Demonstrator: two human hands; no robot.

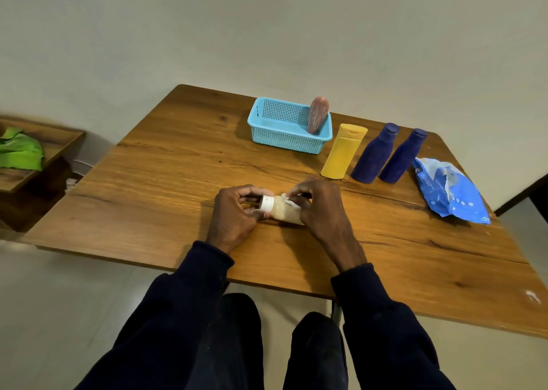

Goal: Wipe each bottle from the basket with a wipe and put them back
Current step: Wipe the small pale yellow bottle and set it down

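Observation:
A small beige bottle (283, 210) with a white cap (266, 203) lies on its side between my hands, low over the wooden table (166, 176). My left hand (237, 211) grips it at the cap end. My right hand (317, 208) presses a white wipe (289, 201) against the bottle's body. The light blue basket (284, 140) stands at the back with a pink bottle (317, 115) leaning upright in its right end. To its right stand a yellow bottle (342, 152) and two dark blue bottles (375, 155) (401, 158).
A blue wipes packet (450, 191) lies on the table at the right, near the edge. A lower wooden shelf (44, 158) with green cloth (20, 151) on it stands to the left. My dark trousers show below the table's front edge.

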